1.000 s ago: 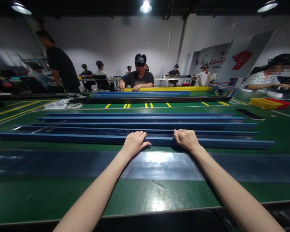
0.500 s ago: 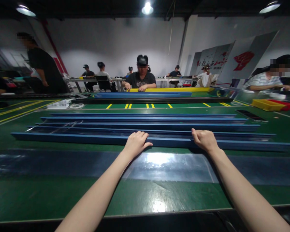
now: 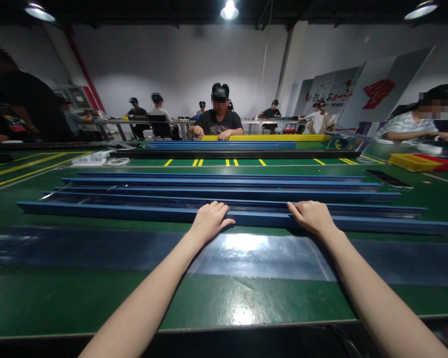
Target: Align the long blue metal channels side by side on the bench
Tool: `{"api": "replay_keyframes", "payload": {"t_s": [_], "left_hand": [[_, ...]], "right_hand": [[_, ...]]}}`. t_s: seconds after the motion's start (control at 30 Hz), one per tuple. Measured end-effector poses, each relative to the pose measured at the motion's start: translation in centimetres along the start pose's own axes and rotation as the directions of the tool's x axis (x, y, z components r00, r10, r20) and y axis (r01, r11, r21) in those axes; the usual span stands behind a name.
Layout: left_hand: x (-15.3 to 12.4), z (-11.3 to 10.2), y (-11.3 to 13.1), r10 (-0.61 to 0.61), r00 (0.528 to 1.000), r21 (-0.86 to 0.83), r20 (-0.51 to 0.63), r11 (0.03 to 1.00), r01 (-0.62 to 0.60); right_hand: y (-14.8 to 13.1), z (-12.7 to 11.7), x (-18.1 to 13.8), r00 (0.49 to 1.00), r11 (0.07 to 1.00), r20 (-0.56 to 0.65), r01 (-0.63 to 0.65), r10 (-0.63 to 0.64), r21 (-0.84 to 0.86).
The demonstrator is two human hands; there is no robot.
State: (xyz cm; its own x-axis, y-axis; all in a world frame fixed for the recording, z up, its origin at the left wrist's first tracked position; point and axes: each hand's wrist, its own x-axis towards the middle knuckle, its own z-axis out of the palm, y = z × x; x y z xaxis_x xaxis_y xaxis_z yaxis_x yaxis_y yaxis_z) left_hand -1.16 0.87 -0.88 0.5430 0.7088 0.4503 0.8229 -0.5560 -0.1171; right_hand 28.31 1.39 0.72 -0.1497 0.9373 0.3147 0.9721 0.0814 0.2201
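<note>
Several long blue channel strips lie side by side across the green table. Over the front wall of the nearest blue channel (image 3: 115, 212), my left hand (image 3: 209, 219) rests with fingers curled on the top edge and the thumb in front. My right hand (image 3: 311, 216) pinches the same wall further right, its fingertips partly hidden behind the edge. Between the channels and me lies a flat, shiny, see-through plastic strip (image 3: 254, 253), touched by neither hand. Some clear film (image 3: 56, 191) shows at the left end of the channels.
Behind the channels are a dark phone (image 3: 388, 179), a yellow tray (image 3: 410, 162) and a red tray (image 3: 442, 163) at right. A long black profile (image 3: 227, 154) crosses further back. Opposite me, a person (image 3: 220, 119) handles a yellow strip (image 3: 272, 138).
My right hand has slid slightly left along the channel's edge. My left hand has hardly moved. A standing person at far left has moved further left.
</note>
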Motion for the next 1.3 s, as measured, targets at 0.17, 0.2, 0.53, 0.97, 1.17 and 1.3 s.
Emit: {"api": "replay_keyframes", "payload": {"t_s": [0.17,0.2,0.53,0.97,1.17,1.3], "left_hand": [[0.0,0.1,0.0,-0.004,1.0,0.007,0.003,1.0,0.004],[0.0,0.1,0.0,-0.003,1.0,0.006,0.003,1.0,0.003],[0.0,0.2,0.0,0.011,1.0,0.012,0.005,1.0,-0.011],[0.0,0.1,0.2,0.013,1.0,0.014,0.008,1.0,-0.013],[0.0,0.1,0.1,0.023,1.0,0.013,-0.006,1.0,-0.023],[0.1,0.0,0.0,0.05,0.999,0.031,-0.021,0.998,-0.05]], "right_hand": [[-0.4,-0.7,0.2,0.989,0.999,0.142,-0.042,0.04,0.007],[-0.5,-0.9,0.3,0.987,0.999,0.156,-0.038,0.035,0.013],[-5.7,-1.5,0.3,0.988,0.984,-0.064,0.148,-0.142,0.099],[-6.4,-0.8,0.7,0.995,0.993,-0.103,0.011,0.001,0.114],[-6.3,-0.5,0.8,0.991,0.994,-0.137,0.016,-0.002,0.104],[-5.8,-0.3,0.8,0.986,0.995,-0.167,0.017,0.001,0.103]]}}
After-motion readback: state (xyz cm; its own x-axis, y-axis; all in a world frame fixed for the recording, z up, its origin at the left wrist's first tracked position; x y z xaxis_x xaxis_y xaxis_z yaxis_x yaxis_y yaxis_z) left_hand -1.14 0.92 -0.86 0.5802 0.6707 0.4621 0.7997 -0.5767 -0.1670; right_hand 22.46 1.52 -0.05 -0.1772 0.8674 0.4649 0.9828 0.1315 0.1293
